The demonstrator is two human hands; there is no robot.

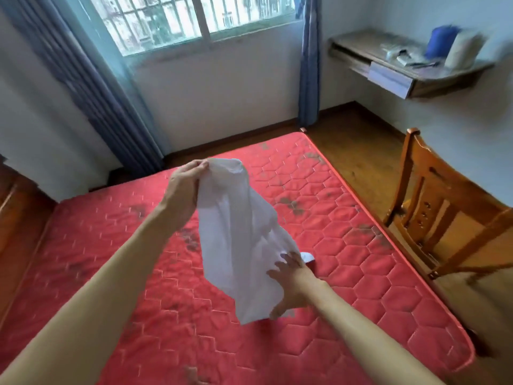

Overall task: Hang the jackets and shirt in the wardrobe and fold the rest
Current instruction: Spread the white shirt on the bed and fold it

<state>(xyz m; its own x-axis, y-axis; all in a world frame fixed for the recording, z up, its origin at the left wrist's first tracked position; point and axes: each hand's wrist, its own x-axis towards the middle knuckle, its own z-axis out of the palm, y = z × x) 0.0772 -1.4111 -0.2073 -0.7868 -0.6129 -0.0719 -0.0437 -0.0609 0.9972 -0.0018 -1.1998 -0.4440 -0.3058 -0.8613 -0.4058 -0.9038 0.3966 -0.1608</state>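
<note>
Fingers: the left hand's fingers (200, 165) are pinched together on the top edge of a white garment (238, 232); the right hand's fingers (287, 259) are spread and straight, laid against the garment's lower part, with the thumb set below its bottom hem.
Left hand (186, 181): raised above the mattress, with the forearm stretched up from the lower left corner of the view.
Right hand (293, 284): held lower and nearer, with the forearm reaching in from the lower right.
Garment: hung in the air between both hands, crumpled, slanting from upper left to lower right; its kind cannot be told.
Mattress (366, 276): red, quilted in hexagons, marked with dark stains; its surface is seen stretching wide to the left of the garment and toward the viewer.
Bed edges: the right edge runs from the far corner to a rounded near corner; the far edge faces the window wall.
Chair (444, 215): wooden, stood just beside the right edge.
Floor (349, 151): wooden, seen between the bed's far corner and the right-hand wall.
Tabletop (361, 48): fixed to the right-hand wall, well apart from the bed, loaded with blurred blue and cream items.
Window (194, 20): barred, flanked by blue curtains (91, 87).
</note>
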